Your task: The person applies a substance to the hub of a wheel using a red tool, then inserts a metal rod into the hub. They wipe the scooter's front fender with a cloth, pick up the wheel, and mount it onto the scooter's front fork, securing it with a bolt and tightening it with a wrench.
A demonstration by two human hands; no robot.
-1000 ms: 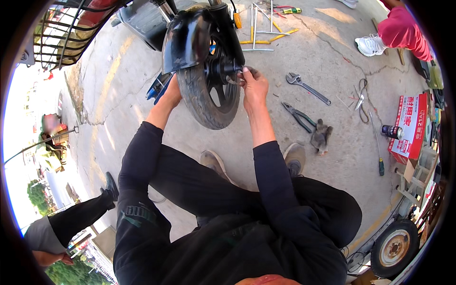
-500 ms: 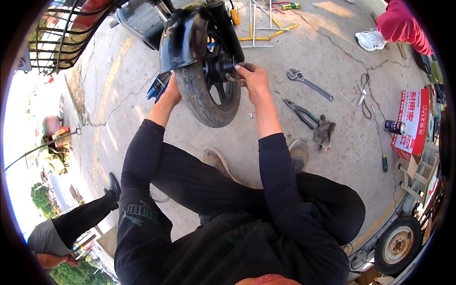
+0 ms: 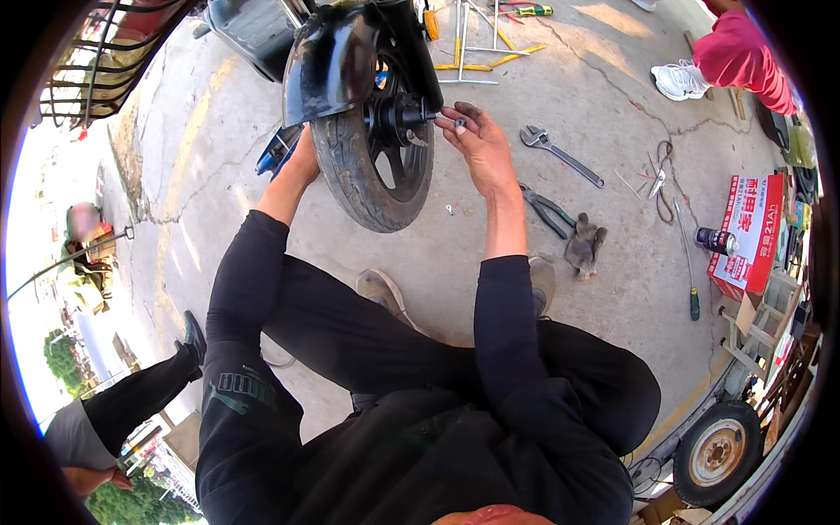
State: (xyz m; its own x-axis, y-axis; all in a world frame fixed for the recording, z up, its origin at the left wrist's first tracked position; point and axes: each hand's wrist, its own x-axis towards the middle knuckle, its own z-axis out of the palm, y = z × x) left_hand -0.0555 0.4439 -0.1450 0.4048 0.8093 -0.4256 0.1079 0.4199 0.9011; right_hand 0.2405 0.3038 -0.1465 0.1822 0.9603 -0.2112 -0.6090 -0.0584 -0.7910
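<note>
A scooter's front wheel [image 3: 385, 197] with a black tyre stands in front of me, under a glossy black fender [image 3: 328, 74]. To its right, my right hand [image 3: 481, 153] is closed, palm partly up, with a small dark nut [image 3: 460, 123] at its fingers. Its fingertips are close to the axle end [image 3: 429, 115] at the black hub [image 3: 394, 120]. On the wheel's left side is my left hand [image 3: 300, 162], its fingers hidden behind the fender and tyre. A blue tool [image 3: 278, 150] shows right beside that hand; whether I grip it cannot be seen.
On the concrete to the right lie an adjustable wrench [image 3: 562, 156], pliers [image 3: 547, 210], dirty gloves [image 3: 584, 247], scissors [image 3: 661, 179] and a long screwdriver [image 3: 688, 262]. Farther right are a spray can [image 3: 716, 241] and a red-white box [image 3: 744, 232]. A person in red sleeves [image 3: 739, 61] is at the far right.
My right hand has drawn slightly back from the axle end and turned, so the nut shows at its fingers. My left hand stays beside the wheel. The whole view has shifted a little.
</note>
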